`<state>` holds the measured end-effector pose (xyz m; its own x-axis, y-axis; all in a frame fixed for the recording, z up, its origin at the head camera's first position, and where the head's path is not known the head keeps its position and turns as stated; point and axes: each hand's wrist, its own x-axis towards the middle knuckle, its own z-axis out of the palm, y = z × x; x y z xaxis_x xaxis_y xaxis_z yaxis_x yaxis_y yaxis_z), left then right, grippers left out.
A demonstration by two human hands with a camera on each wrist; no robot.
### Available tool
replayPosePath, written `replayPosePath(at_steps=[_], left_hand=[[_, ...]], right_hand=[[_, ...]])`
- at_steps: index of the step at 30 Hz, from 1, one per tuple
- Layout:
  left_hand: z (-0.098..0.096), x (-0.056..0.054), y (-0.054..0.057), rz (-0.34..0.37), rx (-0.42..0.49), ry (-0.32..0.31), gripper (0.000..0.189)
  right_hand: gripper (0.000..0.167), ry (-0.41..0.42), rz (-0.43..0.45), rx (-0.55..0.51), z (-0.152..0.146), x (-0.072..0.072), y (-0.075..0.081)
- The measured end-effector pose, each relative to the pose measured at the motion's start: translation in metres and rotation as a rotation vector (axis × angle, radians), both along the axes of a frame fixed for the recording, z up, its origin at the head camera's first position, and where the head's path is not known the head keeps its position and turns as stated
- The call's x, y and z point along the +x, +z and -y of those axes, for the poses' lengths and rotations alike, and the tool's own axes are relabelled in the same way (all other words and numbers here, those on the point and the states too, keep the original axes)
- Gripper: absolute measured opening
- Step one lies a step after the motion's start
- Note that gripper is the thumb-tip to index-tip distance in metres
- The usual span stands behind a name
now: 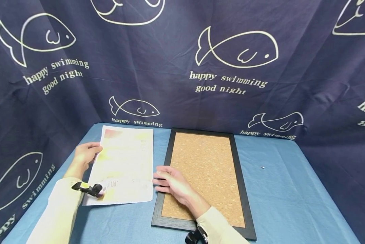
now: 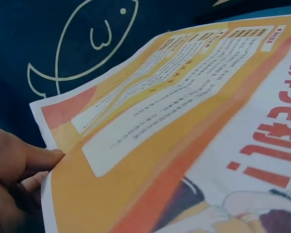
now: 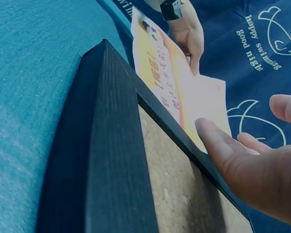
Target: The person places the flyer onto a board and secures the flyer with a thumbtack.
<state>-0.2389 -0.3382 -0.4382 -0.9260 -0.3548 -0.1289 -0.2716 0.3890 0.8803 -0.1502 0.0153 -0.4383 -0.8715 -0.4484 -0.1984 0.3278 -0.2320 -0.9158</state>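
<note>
My left hand pinches the left edge of a printed paper poster between thumb and fingers. In the left wrist view the poster shows orange and white areas, text blocks and large red characters. It is raised at a slant, slightly bowed. My right hand is beside the poster's right edge, fingers spread loosely and pointing at it, holding nothing. That hand is above the left side of a cork board with a black frame. The right wrist view shows the open palm over the cork.
A blue cloth covers the table. On it, right of the board, lies a tiny shiny piece. Dark blue curtains with white fish drawings and lettering hang behind and at both sides.
</note>
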Motion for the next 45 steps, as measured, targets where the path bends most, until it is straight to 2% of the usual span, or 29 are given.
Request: replayPosePath(at_steps=[7,15,24,28,32,45], left_hand=[[0.004,0.003,0.011,0.007,0.011,-0.018,0.045],[0.004,0.006,0.022,0.004,0.089,-0.075,0.05],[0.007,0.007,0.031,0.028,0.118,-0.115,0.054],[0.007,0.008,0.032,0.023,0.143,-0.131,0.054],[0.003,0.006,0.032,0.013,0.178,-0.146,0.055],[-0.007,0.005,0.027,0.008,0.216,-0.158,0.055]], right_hand=[[0.052,-0.011,0.001,0.01,0.0,-0.001,0.001],[0.051,-0.012,0.011,0.003,0.003,-0.003,0.001],[0.053,-0.037,0.009,0.011,0.003,-0.005,-0.001],[0.05,-0.032,0.03,-0.001,0.007,-0.005,-0.003],[0.04,-0.027,0.042,-0.018,0.012,-0.006,-0.005],[0.022,-0.029,0.003,0.009,0.015,-0.005,-0.006]])
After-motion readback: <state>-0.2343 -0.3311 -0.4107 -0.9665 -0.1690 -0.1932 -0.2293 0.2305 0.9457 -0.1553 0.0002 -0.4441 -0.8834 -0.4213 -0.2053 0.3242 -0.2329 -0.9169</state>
